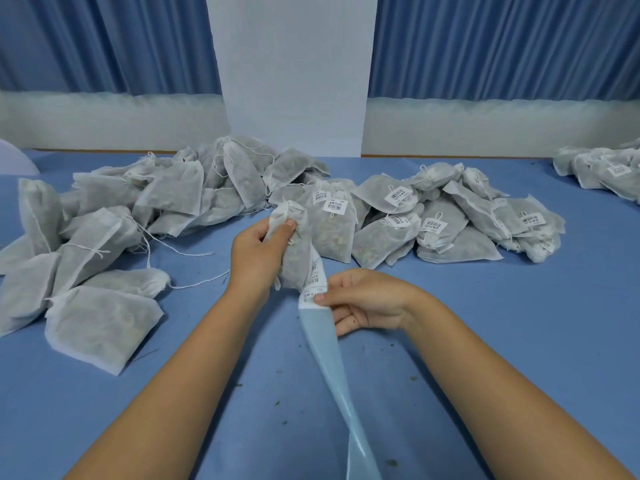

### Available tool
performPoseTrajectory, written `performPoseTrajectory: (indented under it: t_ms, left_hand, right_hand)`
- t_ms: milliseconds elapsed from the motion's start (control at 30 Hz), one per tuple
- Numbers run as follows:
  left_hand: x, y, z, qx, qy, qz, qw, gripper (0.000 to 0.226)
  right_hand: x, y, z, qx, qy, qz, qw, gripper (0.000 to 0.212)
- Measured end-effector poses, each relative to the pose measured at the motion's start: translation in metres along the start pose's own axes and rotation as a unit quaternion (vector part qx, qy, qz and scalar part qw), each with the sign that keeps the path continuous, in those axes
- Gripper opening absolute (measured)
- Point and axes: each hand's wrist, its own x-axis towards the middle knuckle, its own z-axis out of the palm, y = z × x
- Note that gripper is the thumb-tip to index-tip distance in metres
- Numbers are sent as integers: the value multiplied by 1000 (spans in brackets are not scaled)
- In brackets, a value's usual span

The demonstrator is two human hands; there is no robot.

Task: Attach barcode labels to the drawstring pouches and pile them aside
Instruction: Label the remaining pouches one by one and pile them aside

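Label strip point(329, 355): nearest in my view, a pale blue backing liner rising from the bottom edge. Its upper end carries white barcode labels point(313, 271) and curls up just beside the held pouch.
Right hand point(367, 303): thumb and forefinger pinch the strip just below its labelled part, and the other fingers are curled underneath.
Left hand point(258, 249): fingers and thumb are wrapped round the upper part of one pouch, holding it upright.
Held pouch point(294, 261): white gauzy fabric with a greenish filling and a drawstring at the top. I have it centre frame, in front of the right pile.
Left pile point(104, 237): pouches heaped loosely on the left of the counter, with loose drawstrings trailing out.
Right pile point(433, 223): pouches lying beyond the right hand, several with barcode stickers facing up.
Far pile point(602, 171): more pouches at the far right edge, and I can make out stickers on a few.
Counter point(519, 341): blue covering, with dark crumbs point(277, 403) scattered near me.
Backdrop: blue curtains point(104, 46) on either side of a white pillar point(294, 64).
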Motion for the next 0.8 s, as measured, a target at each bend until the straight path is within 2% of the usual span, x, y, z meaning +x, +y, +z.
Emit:
performPoseTrajectory:
  t_ms: [133, 233, 400, 533, 633, 800]
  left_hand:
    - [2, 0, -3, -16, 6, -19, 1000, 13]
    - [7, -2, -9, -15, 17, -34, 999, 18]
    - [17, -11, -19, 34, 27, -53, 998, 20]
    - [16, -16, -16, 52, -30, -74, 995, 21]
    - [15, -13, -14, 22, -59, -68, 996, 14]
    - [14, -3, -29, 68, -98, -46, 992, 10]
  right_hand:
    - [-3, -2, -9, 96, 35, -4, 995, 13]
    - [-8, -2, -15, 66, 42, -3, 997, 12]
    - [-19, -4, -24, 3, -78, -12, 997, 41]
    - [-10, 2, -22, -55, 9, -38, 998, 40]
    - [-3, 7, -22, -32, 73, -59, 995, 40]
    - [1, 10, -20, -44, 125, -78, 988, 43]
